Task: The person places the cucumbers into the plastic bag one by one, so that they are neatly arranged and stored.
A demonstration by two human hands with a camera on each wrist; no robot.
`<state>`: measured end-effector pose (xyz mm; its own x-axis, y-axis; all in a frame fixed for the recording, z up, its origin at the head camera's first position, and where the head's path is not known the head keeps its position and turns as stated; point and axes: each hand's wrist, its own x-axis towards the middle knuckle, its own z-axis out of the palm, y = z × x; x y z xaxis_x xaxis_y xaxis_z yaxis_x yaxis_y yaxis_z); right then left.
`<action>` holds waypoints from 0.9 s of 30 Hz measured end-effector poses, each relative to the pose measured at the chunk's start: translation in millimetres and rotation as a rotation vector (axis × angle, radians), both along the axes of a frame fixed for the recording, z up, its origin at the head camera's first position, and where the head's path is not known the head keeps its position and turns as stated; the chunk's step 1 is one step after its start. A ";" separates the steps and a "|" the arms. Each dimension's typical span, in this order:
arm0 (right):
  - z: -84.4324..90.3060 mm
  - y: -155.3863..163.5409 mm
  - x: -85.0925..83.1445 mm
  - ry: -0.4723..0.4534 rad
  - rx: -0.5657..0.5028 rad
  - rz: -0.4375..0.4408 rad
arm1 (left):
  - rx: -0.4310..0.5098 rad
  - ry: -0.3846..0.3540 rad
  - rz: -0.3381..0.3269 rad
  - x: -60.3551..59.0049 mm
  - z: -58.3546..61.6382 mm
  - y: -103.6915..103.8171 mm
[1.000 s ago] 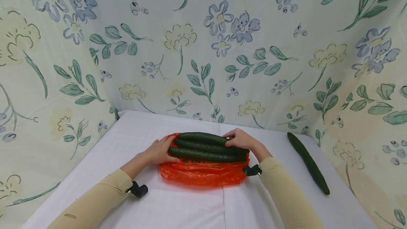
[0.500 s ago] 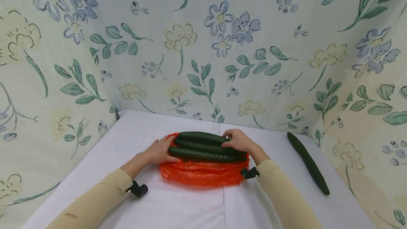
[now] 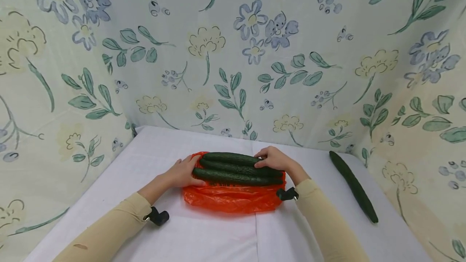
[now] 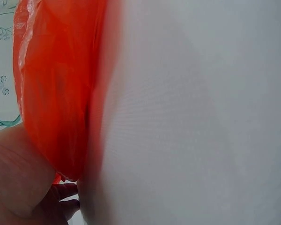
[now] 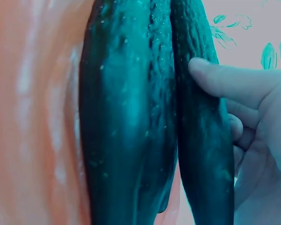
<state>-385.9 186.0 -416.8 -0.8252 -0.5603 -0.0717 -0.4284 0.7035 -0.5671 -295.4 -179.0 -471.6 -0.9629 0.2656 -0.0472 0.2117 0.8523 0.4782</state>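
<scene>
Cucumbers on the bag: three cucumbers (image 3: 236,169) lay side by side, lengthwise across an orange plastic bag (image 3: 233,199), near the middle of the table toward its far edge. They touched one another along their sides, which judged from the hands at both ends looked like a bundle being kept from rolling apart.

Right hand: the right hand (image 3: 276,160) was curled over the right ends of the cucumbers. In the right wrist view the thumb (image 5: 225,77) pressed on the outermost cucumber (image 5: 203,140) while the other fingers bent round behind it, so the hand was clamped on the cucumbers, not loose.

Left hand: the left hand (image 3: 183,173) rested at the left ends, fingers laid fairly straight against the cucumbers and the bag's edge; it seemed to brace and not grasp. The left wrist view showed only blurred orange plastic (image 4: 56,93), white cloth and a part of the hand, so how the fingertips sat there I cannot tell.

Bag: it lay spread flat under the cucumbers, with its crumpled near part showing in front of them, serving as a sheet beneath the bundle.

Spare cucumber: a fourth cucumber (image 3: 353,187) lay alone, well apart to the right, near the table's right edge and untouched.

Table: a white cloth (image 3: 204,237) covered it.

Backdrop: a flowered fabric (image 3: 233,51) hung behind and along both sides.
</scene>
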 end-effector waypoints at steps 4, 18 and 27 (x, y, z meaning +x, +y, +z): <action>4.8 -1.8 -0.1 0.016 0.035 -0.008 | 0.003 -0.003 -0.002 -0.5 0.8 0.1; 0.8 -1.7 -1.9 0.020 0.064 -0.061 | -0.014 0.016 -0.023 -2.0 0.6 -1.5; -4.3 3.9 -0.9 0.029 0.025 -0.075 | -0.002 0.014 -0.022 -0.9 0.4 -1.8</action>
<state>-386.8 189.9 -421.1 -0.8669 -0.4948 -0.0600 -0.3899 0.7481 -0.5369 -296.4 -180.9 -471.3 -0.9573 0.2869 -0.0348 0.2371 0.8484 0.4733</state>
